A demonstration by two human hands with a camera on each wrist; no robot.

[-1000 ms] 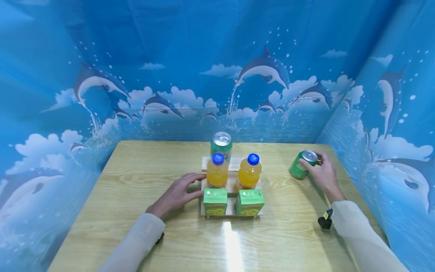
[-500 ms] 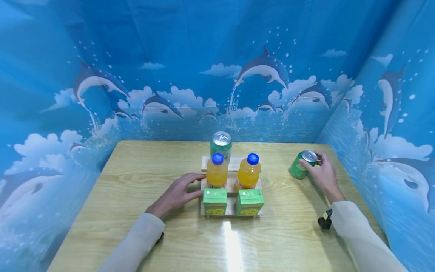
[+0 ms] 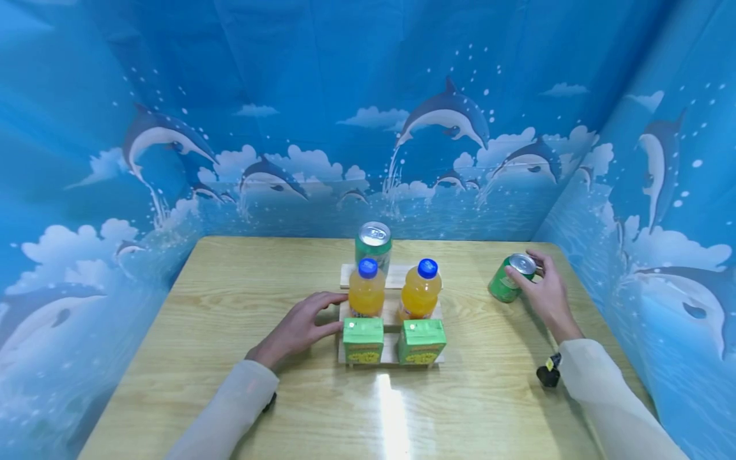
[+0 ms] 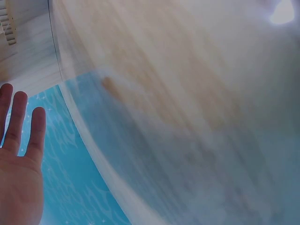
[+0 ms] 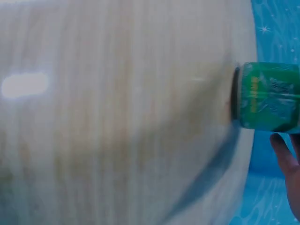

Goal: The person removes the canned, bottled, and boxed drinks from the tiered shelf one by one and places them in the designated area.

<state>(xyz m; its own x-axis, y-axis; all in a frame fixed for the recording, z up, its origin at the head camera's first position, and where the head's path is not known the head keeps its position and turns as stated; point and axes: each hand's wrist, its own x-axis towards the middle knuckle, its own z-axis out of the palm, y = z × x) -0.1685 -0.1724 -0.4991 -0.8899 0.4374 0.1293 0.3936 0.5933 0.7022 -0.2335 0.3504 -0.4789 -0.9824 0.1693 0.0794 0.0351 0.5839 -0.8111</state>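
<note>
Bottles [image 3: 366,296] and cartons [image 3: 421,344] on a rack [image 3: 390,348] between left fingers [image 3: 329,299], apart, and right fingers [image 3: 543,259] around green can [image 3: 505,285].

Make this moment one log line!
left hand: beside stepped wooden rack; right hand: holds green cylindrical metal can; on rack: second green can, two blue-capped bottles, two green cartons

Wooden rack [image 3: 399,277]: one, with three visible levels
Green cans [image 3: 503,282]: two, one on the rack and one off it
Orange drink bottles [image 3: 366,296]: two
Blue caps [image 3: 427,268]: two, one to each bottle
Green cartons [image 3: 363,342]: two
Drink containers [image 3: 421,343] in all: six, five of them on the rack
Hands [image 3: 549,292]: two
Pale sleeves [image 3: 232,402]: two
Worktop [image 3: 259,268]: one
</note>
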